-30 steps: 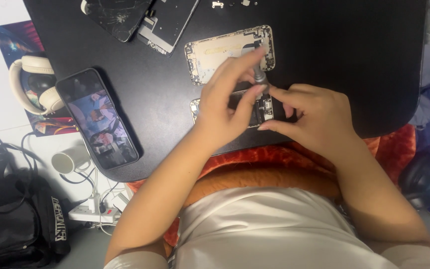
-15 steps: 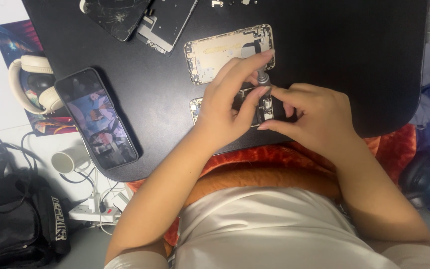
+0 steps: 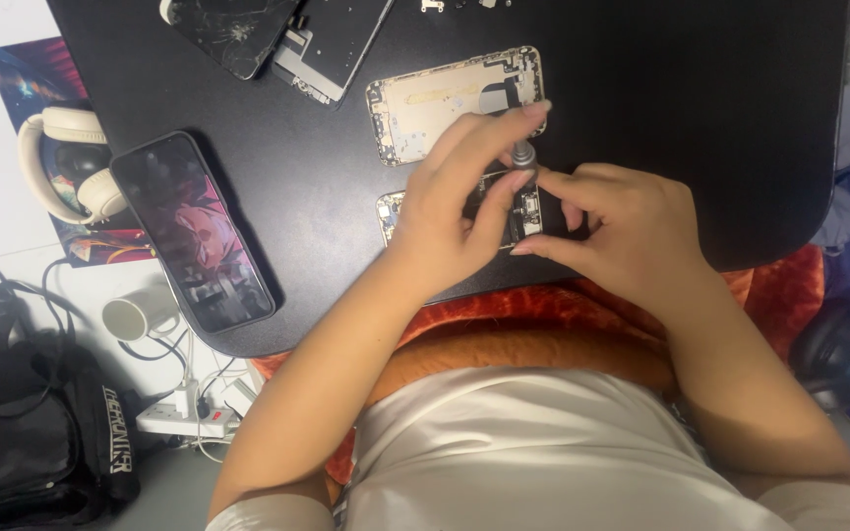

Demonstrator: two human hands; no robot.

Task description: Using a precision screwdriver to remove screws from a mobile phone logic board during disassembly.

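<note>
We see the left hand (image 3: 455, 211) closed in a pinch grip on a small screwdriver (image 3: 522, 154): the index finger lies over the top of the grey handle and the thumb presses its side, so the tool stands nearly upright just right of centre in the frame. Its tip is hidden behind the fingers. The right hand (image 3: 622, 221) sits just beside the left, fingers curled and thumb extended toward the tool; its grip is partly closed, and we cannot tell whether it pinches a part or only steadies the work.

Both hands rest over an opened phone body (image 3: 518, 211) lying flat on the black surface (image 3: 641, 79), near the front edge at centre frame. Its exposed internals show between the fingers; its left corner shows at the left wrist.

Directly above the hands lies a second, emptied phone housing (image 3: 435, 103), pale inside, touching nothing else. At the upper left of the frame lie a cracked screen panel (image 3: 233, 29) and a display assembly (image 3: 332, 44) side by side. Small loose parts (image 3: 433, 6) sit at the top edge.

At the left of the frame an intact phone (image 3: 194, 231) with a lit screen lies at an angle, overhanging the surface edge. Beyond it, off the surface, we see cream headphones (image 3: 51, 162), a white cup (image 3: 135, 315), a power strip (image 3: 179, 421) and a black bag (image 3: 22, 433).
</note>
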